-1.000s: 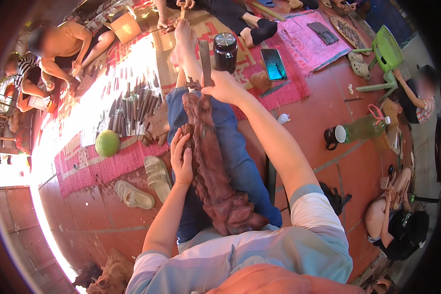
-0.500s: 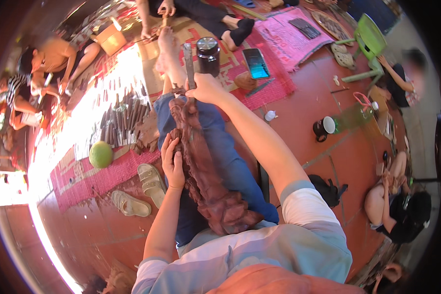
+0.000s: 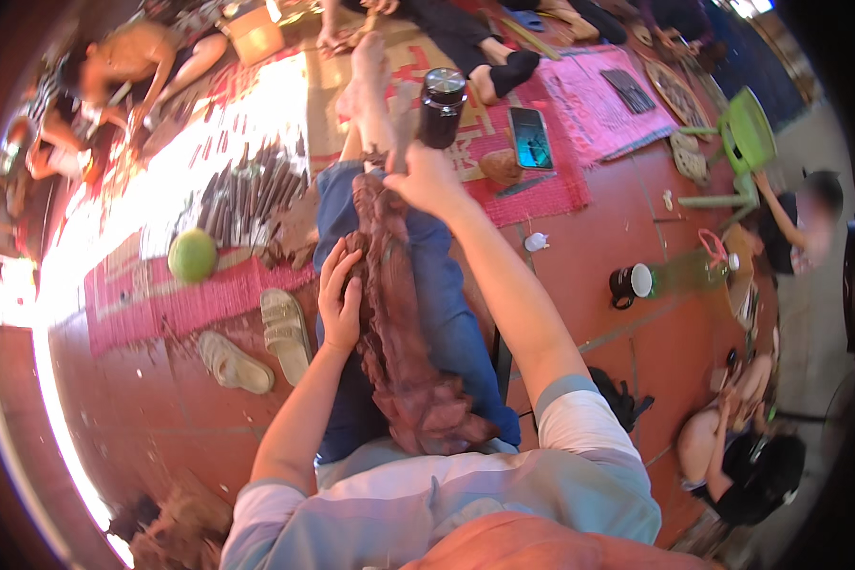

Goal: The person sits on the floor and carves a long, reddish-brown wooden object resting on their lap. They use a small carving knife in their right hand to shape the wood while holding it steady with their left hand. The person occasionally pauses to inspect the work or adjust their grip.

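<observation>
A long, reddish-brown wood carving (image 3: 389, 313) with a ridged, leafy surface lies lengthwise over my jeans-covered legs (image 3: 446, 304), its broad end against my shirt. My left hand (image 3: 339, 296) is wrapped over the carving's left edge, with bent fingers on the wood. At the far end, my right hand (image 3: 429, 180) grips a long flat metal tool (image 3: 405, 119), perhaps a file or chisel, blurred by motion. The tool's lower end meets the narrow tip of the carving. Just beyond my right hand stands a dark lidded jar (image 3: 442, 106).
Rows of carving tools (image 3: 261, 195) lie on the mat at the left, by a green round fruit (image 3: 192, 256) and sandals (image 3: 285, 332). A phone (image 3: 531, 140), black mug (image 3: 629, 284), green bottle (image 3: 689, 271) and green chair (image 3: 746, 133) stand or lie rightward. Other people sit around.
My view has turned slightly, shifting the upper scene rightward. My right hand and the tool have moved a little nearer along the carving. My left hand keeps its place on the wood.
</observation>
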Demonstrator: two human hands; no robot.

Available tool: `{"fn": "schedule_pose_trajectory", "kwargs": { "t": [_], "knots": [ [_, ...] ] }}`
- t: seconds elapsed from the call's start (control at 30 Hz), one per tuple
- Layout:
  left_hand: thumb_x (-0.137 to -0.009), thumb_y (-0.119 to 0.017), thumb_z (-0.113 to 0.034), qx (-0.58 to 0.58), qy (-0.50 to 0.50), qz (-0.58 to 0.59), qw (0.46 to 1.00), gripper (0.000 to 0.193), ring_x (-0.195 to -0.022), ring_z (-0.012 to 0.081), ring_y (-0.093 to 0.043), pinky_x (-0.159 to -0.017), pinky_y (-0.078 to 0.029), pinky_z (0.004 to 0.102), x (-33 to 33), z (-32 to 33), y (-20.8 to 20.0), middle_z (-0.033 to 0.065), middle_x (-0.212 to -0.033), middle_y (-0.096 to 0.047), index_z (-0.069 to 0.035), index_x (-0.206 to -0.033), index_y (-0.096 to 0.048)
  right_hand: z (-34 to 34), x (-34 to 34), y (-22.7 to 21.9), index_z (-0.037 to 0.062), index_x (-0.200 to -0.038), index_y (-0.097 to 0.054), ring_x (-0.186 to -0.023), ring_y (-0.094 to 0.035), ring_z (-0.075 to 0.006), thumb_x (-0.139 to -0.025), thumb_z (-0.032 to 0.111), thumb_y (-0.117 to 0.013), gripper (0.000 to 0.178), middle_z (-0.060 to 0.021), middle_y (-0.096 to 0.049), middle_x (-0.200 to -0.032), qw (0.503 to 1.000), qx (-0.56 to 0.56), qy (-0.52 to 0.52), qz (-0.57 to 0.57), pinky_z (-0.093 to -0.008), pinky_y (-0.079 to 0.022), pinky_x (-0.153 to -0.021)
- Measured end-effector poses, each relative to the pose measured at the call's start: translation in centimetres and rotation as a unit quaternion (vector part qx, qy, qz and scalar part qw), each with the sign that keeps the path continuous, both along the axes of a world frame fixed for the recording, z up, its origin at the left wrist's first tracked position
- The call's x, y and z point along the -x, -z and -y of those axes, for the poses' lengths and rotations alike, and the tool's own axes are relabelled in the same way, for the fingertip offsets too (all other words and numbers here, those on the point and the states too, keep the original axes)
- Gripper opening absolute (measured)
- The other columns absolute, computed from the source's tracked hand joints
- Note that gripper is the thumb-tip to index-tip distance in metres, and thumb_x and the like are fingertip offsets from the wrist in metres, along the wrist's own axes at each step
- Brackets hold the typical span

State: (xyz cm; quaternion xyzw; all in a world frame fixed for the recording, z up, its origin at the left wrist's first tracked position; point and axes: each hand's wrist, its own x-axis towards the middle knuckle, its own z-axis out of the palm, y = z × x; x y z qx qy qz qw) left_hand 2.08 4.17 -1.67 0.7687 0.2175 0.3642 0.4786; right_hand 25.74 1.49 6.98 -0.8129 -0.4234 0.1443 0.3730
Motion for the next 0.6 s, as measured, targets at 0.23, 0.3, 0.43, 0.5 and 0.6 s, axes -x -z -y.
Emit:
{"fn": "schedule_pose_trajectory", "kwargs": {
  "t": [0.23, 0.3, 0.43, 0.5, 0.6],
  "knots": [
    [-0.089, -0.050, -0.007, 0.019, 0.007, 0.023, 1.000, 0.037, -0.133, 0.0293, -0.043, -0.111, -0.031, 0.0396, -0.2, 0.2, 0.0, 0.0162, -0.145, -0.044, -0.002, -0.124, -0.060, 0.8, 0.4, 1.2, 0.0056, -0.086, -0.062, -0.073, -0.067, -0.0307, -0.077, 0.015, -0.073, 0.017, -0.0152, -0.067, -0.076, 0.995, -0.097, -0.034, 0.002, -0.0402, -0.051, -0.067],
    [-0.089, -0.050, -0.007, 0.025, 0.009, 0.025, 0.999, 0.037, -0.133, 0.0292, -0.043, -0.111, -0.032, 0.0395, -0.3, 0.3, 0.0, 0.0161, -0.145, -0.044, -0.002, -0.124, -0.060, 0.5, -0.1, 2.1, 0.0042, -0.087, -0.061, -0.072, -0.068, -0.0310, -0.077, 0.017, -0.074, 0.020, -0.0150, -0.068, -0.075, 0.993, -0.097, -0.050, 0.042, -0.0396, -0.051, -0.066],
    [-0.086, -0.052, -0.004, 0.037, 0.008, 0.036, 0.999, 0.038, -0.132, 0.0297, -0.044, -0.110, -0.033, 0.0386, -0.5, 0.4, -0.2, 0.0173, -0.143, -0.045, -0.003, -0.123, -0.062, 0.3, -2.3, 1.8, 0.0042, -0.090, -0.060, -0.071, -0.068, -0.0258, -0.078, 0.011, -0.071, 0.018, -0.0136, -0.066, -0.073, 0.990, -0.128, -0.018, -0.049, -0.0372, -0.051, -0.065],
    [-0.086, -0.052, -0.004, 0.033, 0.007, 0.038, 0.999, 0.038, -0.132, 0.0297, -0.044, -0.110, -0.034, 0.0386, -0.5, 0.2, -0.2, 0.0171, -0.143, -0.045, -0.003, -0.123, -0.061, 0.7, -1.2, 1.7, 0.0049, -0.090, -0.061, -0.070, -0.067, -0.0237, -0.078, 0.010, -0.071, 0.017, -0.0125, -0.066, -0.073, 0.991, -0.123, -0.045, -0.024, -0.0362, -0.050, -0.064],
    [-0.087, -0.052, -0.005, 0.025, 0.001, 0.027, 0.999, 0.038, -0.132, 0.0297, -0.044, -0.110, -0.034, 0.0386, -0.2, 0.4, 0.2, 0.0171, -0.143, -0.045, -0.003, -0.123, -0.061, 0.6, -0.5, 2.1, 0.0059, -0.089, -0.063, -0.067, -0.064, -0.0197, -0.076, 0.009, -0.074, 0.017, -0.0097, -0.065, -0.071, 0.993, -0.094, -0.068, 0.020, -0.0337, -0.049, -0.064]
  ]
}}
